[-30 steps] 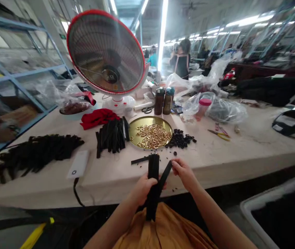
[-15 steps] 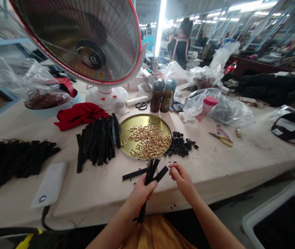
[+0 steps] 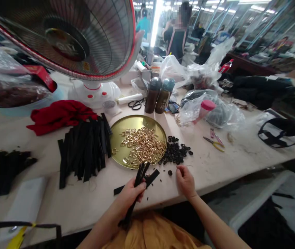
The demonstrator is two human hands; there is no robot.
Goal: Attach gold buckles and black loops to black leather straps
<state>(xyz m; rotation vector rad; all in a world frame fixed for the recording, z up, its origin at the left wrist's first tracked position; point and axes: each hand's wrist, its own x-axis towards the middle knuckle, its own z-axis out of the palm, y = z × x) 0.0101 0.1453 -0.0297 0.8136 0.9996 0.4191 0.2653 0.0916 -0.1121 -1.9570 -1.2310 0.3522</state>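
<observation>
My left hand [image 3: 131, 194] is closed around a bundle of black strips [image 3: 140, 176], which points up toward the tray and hangs down to my lap. One black strip lies crosswise at the bundle, partly behind it. To the right, my right hand [image 3: 185, 181] rests on the table with its fingers curled in; whatever they hold, if anything, is hidden. Just left of it lies a single small black ring [image 3: 170, 172]. Beyond it is a pile of black rings [image 3: 174, 152]. Gold-coloured buckles [image 3: 147, 143] lie heaped on a round gold tray [image 3: 116, 126].
More black strips [image 3: 85, 148] lie left of the tray, by a red cloth [image 3: 61, 112] and a large fan [image 3: 92, 45]. Two bottles [image 3: 153, 95] and scissors [image 3: 136, 104] are behind it. Pliers [image 3: 214, 143] lie at right. A white bin [image 3: 256, 197] stands below the table edge.
My right hand has moved from beside the strips down to the table, right of the single ring, its fingers more curled. My left hand still holds the bundle. The camera view has shifted.
</observation>
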